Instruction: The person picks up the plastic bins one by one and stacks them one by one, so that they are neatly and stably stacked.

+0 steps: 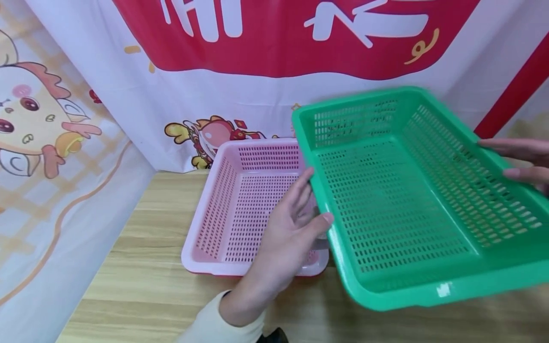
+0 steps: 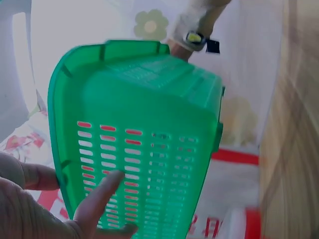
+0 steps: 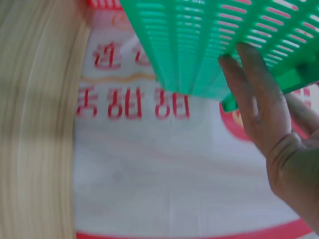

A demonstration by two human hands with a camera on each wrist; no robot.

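A green plastic basket (image 1: 394, 200) with slotted sides is held tilted above the table in the head view. My left hand (image 1: 280, 238) pinches its left rim, thumb over the edge; the left wrist view has the fingers (image 2: 102, 199) against the slotted outer wall. At the far side, my right hand (image 1: 527, 159) grips the right rim, partly cut off by the frame edge. The right wrist view shows two right fingers (image 3: 261, 89) against the green wall. Left of the green basket, a pink basket (image 1: 199, 233) stands on the table, partly covered by my left hand and the green basket.
Red shows under the pink basket's front rim, and a red slotted edge (image 3: 104, 4) appears in the right wrist view. Behind the wooden table (image 1: 141, 281) hangs a printed white and red cloth (image 1: 274, 90). Another patterned cloth (image 1: 81, 228) covers the left side.
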